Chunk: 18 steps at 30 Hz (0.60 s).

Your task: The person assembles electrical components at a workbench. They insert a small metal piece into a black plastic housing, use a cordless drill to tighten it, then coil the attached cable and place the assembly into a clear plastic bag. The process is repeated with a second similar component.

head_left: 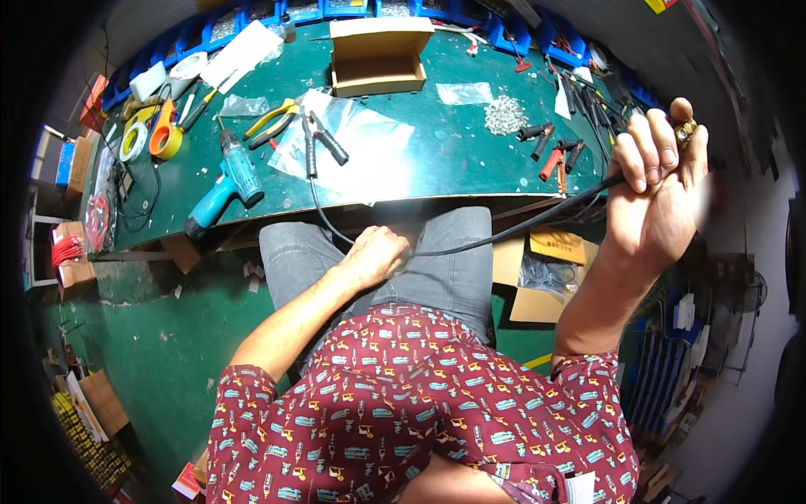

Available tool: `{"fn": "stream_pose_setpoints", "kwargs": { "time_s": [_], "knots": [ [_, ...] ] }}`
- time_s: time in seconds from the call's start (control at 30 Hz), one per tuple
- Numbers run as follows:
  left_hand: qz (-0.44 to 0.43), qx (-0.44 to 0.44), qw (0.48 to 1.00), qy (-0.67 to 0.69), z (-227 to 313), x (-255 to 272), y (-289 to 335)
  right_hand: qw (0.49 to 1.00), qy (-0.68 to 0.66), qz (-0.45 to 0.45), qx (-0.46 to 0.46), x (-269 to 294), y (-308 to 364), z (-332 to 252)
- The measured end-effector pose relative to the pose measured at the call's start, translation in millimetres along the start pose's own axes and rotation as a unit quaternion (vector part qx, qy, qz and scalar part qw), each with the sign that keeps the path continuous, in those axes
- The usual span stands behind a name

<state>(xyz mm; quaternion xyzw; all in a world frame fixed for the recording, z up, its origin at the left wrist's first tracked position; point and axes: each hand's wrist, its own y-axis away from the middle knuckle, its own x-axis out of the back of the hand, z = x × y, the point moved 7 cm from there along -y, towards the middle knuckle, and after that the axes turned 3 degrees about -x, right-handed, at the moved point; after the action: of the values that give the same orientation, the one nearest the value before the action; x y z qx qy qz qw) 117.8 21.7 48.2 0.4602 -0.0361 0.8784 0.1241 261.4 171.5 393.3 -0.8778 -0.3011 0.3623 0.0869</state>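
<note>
A black cable (537,220) stretches across my lap between my two hands. My left hand (378,256) rests on my thighs, its fingers closed round the cable. Raised high at the right, my right hand (656,181) curls its fingers round the other stretch of the cable. A gold-coloured piece (684,132) shows at its fingers; I cannot tell whether it is a ring or a part. From my left hand the cable runs up over the bench edge to a black-handled clamp (323,143), lying on clear plastic bags (369,139).
On the green bench (453,172) lie a teal cordless drill (231,181), yellow-handled pliers (273,122), an open cardboard box (378,60), a pile of small metal parts (505,116) and red and black clips (552,161). Blue bins line the back. A carton (537,302) stands below the bench.
</note>
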Motion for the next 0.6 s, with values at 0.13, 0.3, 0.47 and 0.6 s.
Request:
{"fn": "stream_pose_setpoints", "kwargs": {
  "time_s": [0.13,0.3,0.47,0.6],
  "knots": [
    [0.138,-0.076,0.966,0.207,14,21,0,0.999,-0.043,0.005,0.018,17,3,-13],
    [0.1,-0.16,0.961,0.201,57,50,-13,0.981,-0.191,0.005,0.043,19,25,-45],
    [0.076,-0.174,0.95,0.249,86,65,-19,0.97,-0.174,-0.017,0.172,14,35,-108],
    [0.035,-0.15,0.908,0.389,101,74,-25,0.971,-0.044,-0.024,0.234,17,42,-126]
  ]
}}
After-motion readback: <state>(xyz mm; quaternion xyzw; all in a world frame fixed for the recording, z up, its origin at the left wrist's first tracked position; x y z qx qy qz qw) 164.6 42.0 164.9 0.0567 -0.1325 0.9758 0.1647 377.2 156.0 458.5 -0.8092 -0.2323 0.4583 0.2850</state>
